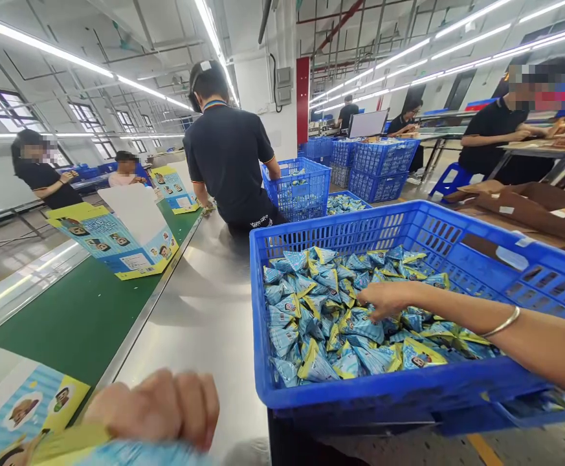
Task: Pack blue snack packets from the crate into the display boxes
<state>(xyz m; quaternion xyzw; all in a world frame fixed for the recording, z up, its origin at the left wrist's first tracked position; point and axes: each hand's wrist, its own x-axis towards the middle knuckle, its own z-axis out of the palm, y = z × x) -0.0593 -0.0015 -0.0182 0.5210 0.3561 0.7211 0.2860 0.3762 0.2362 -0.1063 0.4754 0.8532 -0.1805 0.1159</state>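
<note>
My right hand (387, 299) reaches into a blue plastic crate (340, 396) at the right. Its fingers are curled down against small pyramid-shaped packets (364, 323) in light blue and yellow. Whether a packet is between the fingertips is hidden. My left hand (158, 404), smeared by motion, is closed at the bottom, over the metal table edge. Just below it is a blurred blue and yellow surface (136, 453); what the fingers hold cannot be made out. Beside that hand, at the lower left, stands a printed carton (24, 401) with cartoon faces, partly cut off.
A green conveyor belt (63, 317) runs along the left, carrying an open printed carton (117, 243) and another carton (175, 189) farther on. Between belt and crate lies a steel tabletop (199, 291). Ahead, a co-worker (228, 155) sits beside another blue crate (301, 188).
</note>
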